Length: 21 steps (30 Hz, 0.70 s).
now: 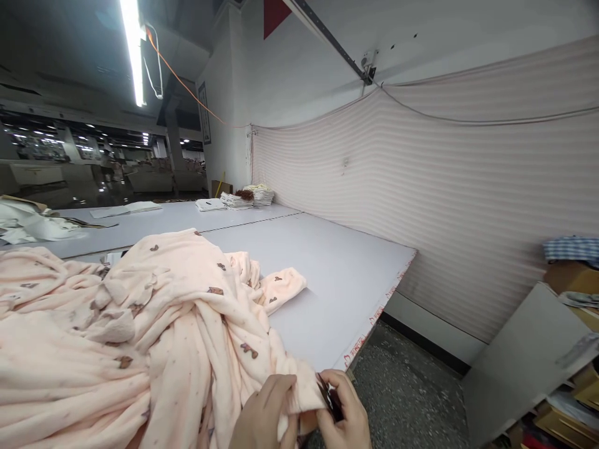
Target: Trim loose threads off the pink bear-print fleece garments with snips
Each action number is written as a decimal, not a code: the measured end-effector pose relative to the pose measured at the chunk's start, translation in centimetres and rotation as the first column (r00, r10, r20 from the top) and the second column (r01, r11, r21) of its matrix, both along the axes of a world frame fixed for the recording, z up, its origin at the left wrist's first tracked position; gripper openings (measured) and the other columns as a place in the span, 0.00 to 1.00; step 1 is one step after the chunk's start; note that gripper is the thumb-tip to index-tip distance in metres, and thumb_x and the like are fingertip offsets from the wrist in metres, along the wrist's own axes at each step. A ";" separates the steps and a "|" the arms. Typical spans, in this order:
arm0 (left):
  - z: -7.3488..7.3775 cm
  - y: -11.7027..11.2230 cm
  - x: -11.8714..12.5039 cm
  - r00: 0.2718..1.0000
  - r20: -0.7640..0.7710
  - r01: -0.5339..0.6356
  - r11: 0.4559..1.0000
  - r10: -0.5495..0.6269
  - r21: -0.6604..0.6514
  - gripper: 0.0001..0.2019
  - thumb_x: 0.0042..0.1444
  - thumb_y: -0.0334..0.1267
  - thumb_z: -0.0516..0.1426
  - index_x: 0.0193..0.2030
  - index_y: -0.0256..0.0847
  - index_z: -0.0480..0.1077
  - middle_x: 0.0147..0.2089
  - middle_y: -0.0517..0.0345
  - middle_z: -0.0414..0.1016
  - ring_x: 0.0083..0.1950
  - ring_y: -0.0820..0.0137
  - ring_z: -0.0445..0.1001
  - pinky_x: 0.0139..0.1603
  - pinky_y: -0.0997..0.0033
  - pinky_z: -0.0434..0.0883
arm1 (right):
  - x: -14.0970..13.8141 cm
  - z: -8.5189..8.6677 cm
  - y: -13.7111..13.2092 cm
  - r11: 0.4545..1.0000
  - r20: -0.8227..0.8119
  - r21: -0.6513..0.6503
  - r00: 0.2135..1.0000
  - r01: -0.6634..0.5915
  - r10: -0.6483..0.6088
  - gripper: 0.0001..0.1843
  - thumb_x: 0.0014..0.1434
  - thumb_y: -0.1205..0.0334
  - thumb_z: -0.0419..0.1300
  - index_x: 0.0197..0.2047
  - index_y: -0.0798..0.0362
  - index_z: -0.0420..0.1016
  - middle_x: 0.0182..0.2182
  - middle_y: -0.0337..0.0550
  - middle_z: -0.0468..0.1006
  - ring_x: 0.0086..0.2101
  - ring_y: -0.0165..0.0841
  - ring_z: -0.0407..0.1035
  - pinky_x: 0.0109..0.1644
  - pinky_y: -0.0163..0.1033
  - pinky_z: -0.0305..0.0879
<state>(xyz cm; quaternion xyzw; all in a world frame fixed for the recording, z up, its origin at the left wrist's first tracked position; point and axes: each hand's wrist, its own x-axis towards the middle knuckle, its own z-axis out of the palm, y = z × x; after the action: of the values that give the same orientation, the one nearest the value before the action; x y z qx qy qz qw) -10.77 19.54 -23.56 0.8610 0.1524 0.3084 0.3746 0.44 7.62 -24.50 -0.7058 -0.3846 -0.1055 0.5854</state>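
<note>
A large heap of pale pink fleece fabric (140,324) with small brown prints lies over the near left part of a white cutting table (327,274). At the bottom of the view my left hand (264,415) is closed on a corner of this fabric, pinching its edge. My right hand (344,411) is closed too, gripping the same corner from the right, with something small and dark between its fingers that I cannot make out. Both hands are at the table's near edge.
The table's right edge (374,312) drops to a speckled grey floor (402,386). A striped cloth (421,187) hangs along the wall behind. Stacks of folded pieces (243,198) sit at the far end. Cardboard boxes and a grey board (528,349) stand at right.
</note>
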 end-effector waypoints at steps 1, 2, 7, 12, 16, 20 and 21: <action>0.5 0.2 0.1 0.999 -0.010 0.050 0.995 -0.051 -0.088 0.14 0.55 0.36 0.52 0.47 0.44 0.71 0.45 0.52 0.77 0.44 0.62 0.74 0.47 0.68 0.68 | 0.0 0.0 -0.1 0.999 0.013 -0.028 0.999 0.030 -0.030 0.16 0.47 0.70 0.51 0.39 0.48 0.70 0.34 0.39 0.73 0.33 0.32 0.70 0.36 0.32 0.64; 1.1 0.5 0.1 0.993 -0.034 0.106 0.974 -0.115 -0.200 0.12 0.55 0.36 0.52 0.44 0.44 0.73 0.43 0.54 0.78 0.44 0.63 0.74 0.47 0.70 0.68 | 0.1 0.1 -0.1 0.994 0.028 -0.059 0.996 0.087 -0.086 0.14 0.48 0.69 0.51 0.38 0.48 0.68 0.35 0.40 0.73 0.34 0.33 0.69 0.35 0.33 0.63; 2.3 2.7 -0.2 0.911 -0.004 0.224 0.504 -0.411 -0.835 0.08 0.48 0.34 0.53 0.31 0.41 0.74 0.27 0.62 0.73 0.31 0.69 0.70 0.34 0.75 0.65 | 1.1 1.1 0.8 0.886 0.118 -0.344 0.950 0.312 -0.288 0.06 0.52 0.62 0.57 0.30 0.47 0.60 0.28 0.37 0.68 0.27 0.35 0.67 0.29 0.35 0.58; 1.8 3.1 -0.5 0.936 0.236 0.289 0.183 -0.261 -0.940 0.05 0.46 0.35 0.57 0.29 0.37 0.73 0.24 0.61 0.71 0.29 0.71 0.68 0.33 0.74 0.64 | 1.0 1.6 0.9 0.885 0.010 -0.465 1.000 0.031 -0.029 0.09 0.57 0.54 0.57 0.29 0.48 0.67 0.26 0.35 0.70 0.27 0.32 0.68 0.31 0.32 0.60; 1.8 3.5 -0.7 0.900 0.276 0.322 0.087 -0.337 -0.943 0.09 0.47 0.37 0.60 0.35 0.35 0.76 0.28 0.56 0.75 0.32 0.66 0.71 0.38 0.70 0.66 | 0.3 2.3 -0.3 0.872 0.022 -0.477 0.990 -0.111 0.138 0.14 0.59 0.54 0.56 0.48 0.44 0.73 0.35 0.39 0.74 0.33 0.32 0.72 0.33 0.31 0.63; 2.2 3.7 -1.0 0.899 0.279 0.322 0.078 -0.337 -0.943 0.12 0.47 0.36 0.60 0.39 0.34 0.77 0.30 0.53 0.77 0.36 0.62 0.74 0.43 0.65 0.67 | -0.3 3.8 -0.5 0.801 0.034 -0.579 0.977 -0.154 0.212 0.14 0.60 0.57 0.55 0.47 0.44 0.75 0.34 0.40 0.75 0.32 0.32 0.72 0.31 0.29 0.63; 2.2 3.7 -1.0 0.902 0.281 0.324 0.082 -0.329 -0.943 0.12 0.48 0.35 0.60 0.39 0.33 0.77 0.30 0.52 0.78 0.37 0.62 0.75 0.43 0.66 0.67 | -0.3 4.0 -0.4 0.797 0.019 -0.577 0.972 -0.179 0.233 0.13 0.61 0.58 0.54 0.47 0.45 0.76 0.35 0.40 0.75 0.32 0.32 0.72 0.32 0.29 0.63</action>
<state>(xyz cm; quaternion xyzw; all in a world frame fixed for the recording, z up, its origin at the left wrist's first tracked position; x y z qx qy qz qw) -11.81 23.26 -21.37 0.4280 0.1193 0.0443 0.8948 0.14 7.20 -20.46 -0.7972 -0.4985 0.0477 0.3370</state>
